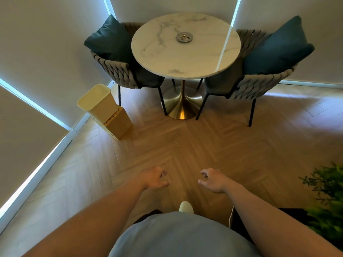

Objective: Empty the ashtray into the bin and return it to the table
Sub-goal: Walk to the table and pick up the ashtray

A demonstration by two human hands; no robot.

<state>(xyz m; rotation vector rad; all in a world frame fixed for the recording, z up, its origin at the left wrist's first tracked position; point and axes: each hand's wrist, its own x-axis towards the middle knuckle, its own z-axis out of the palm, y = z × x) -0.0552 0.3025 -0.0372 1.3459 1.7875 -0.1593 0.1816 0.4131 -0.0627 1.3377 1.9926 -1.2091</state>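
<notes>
Task not yet begun, by my judgement. The small round metal ashtray (184,37) sits near the middle of the round white marble surface (159,58), butts apparently inside. The cream plastic bin (96,101) stands on the floor by the left wall, well apart from it. The person's left hand (155,178) and right hand (213,180) hang empty, each grip loosely released. Lifting, tipping and returning all remain.

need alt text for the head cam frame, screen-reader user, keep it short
Seen from above, a person's empty left hand and right hand hang open over a wooden floor, well short of a round marble table with a metal ashtray near its middle. A cushioned woven chair sits on each side, and a cream bin stands on the floor to the left.
</notes>
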